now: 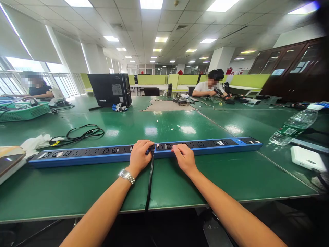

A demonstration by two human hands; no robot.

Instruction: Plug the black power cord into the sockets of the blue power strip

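A long blue power strip (84, 159) with a row of black sockets lies across the green table in front of me. My left hand (140, 155), with a metal watch on the wrist, rests on its middle, fingers closed round the plug end of a black power cord (149, 181). That cord runs down over the table's front edge. The plug itself is mostly hidden by my fingers. A little to the right, my right hand (184, 157) is closed, with its fingertips at the strip's sockets and front side. What it may hold is hidden.
A coiled black cable (84, 132) and white crumpled plastic (36, 145) lie left. On the right are a water bottle (295, 125) and a white box (308, 157). Behind stand a black computer case (109, 90) and a green basket (28, 111). Two other people sit at the table.
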